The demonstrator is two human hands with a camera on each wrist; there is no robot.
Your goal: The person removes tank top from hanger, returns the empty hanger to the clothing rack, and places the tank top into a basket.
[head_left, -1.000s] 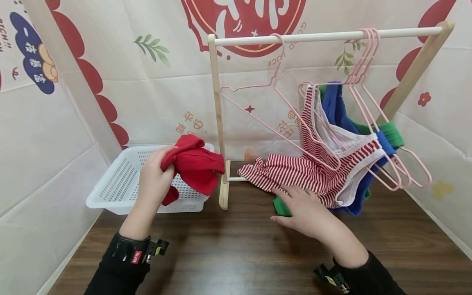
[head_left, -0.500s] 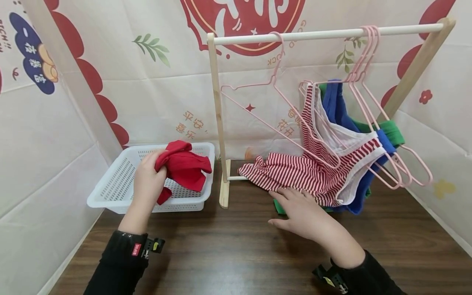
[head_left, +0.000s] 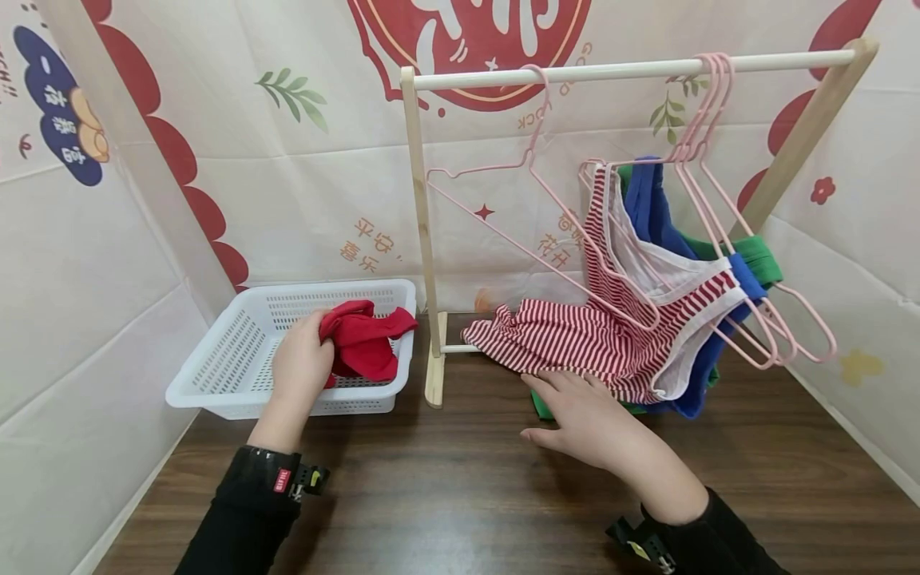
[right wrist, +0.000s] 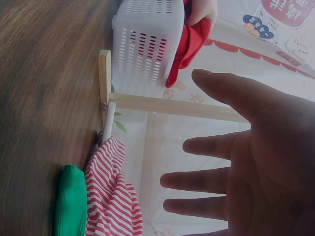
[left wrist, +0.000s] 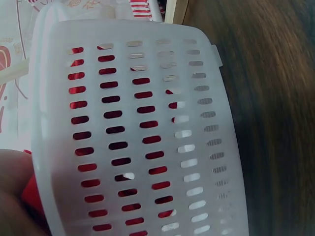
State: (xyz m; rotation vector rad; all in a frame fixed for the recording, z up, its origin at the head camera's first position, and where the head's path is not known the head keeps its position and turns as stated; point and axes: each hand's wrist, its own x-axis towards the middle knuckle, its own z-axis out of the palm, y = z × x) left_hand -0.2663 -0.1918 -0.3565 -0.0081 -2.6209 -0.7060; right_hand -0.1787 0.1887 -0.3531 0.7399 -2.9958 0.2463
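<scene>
My left hand (head_left: 302,359) grips a crumpled red garment (head_left: 365,345) low inside the white slotted basket (head_left: 228,404), with one end of the cloth lying over the basket's right rim. Through the slots of the basket wall (left wrist: 162,105) in the left wrist view, red cloth shows. My right hand (head_left: 592,427) is spread, fingers straight, in front of a red-and-white striped garment (head_left: 561,334) on a pink hanger. In the right wrist view those fingers are apart with nothing between them. Green cloth (right wrist: 70,201) shows beneath the striped one.
A wooden rack with a white rail (head_left: 604,73) stands right of the basket. Near its left end hangs a bare pink hanger (head_left: 532,164); several more bunch at the right, with blue cloth (head_left: 650,204) and green cloth behind the stripes. Printed fabric walls enclose the wooden table (head_left: 446,495).
My left hand has drawn the red garment leftward from near the rack post, then down into the basket. The right hand has stayed almost still.
</scene>
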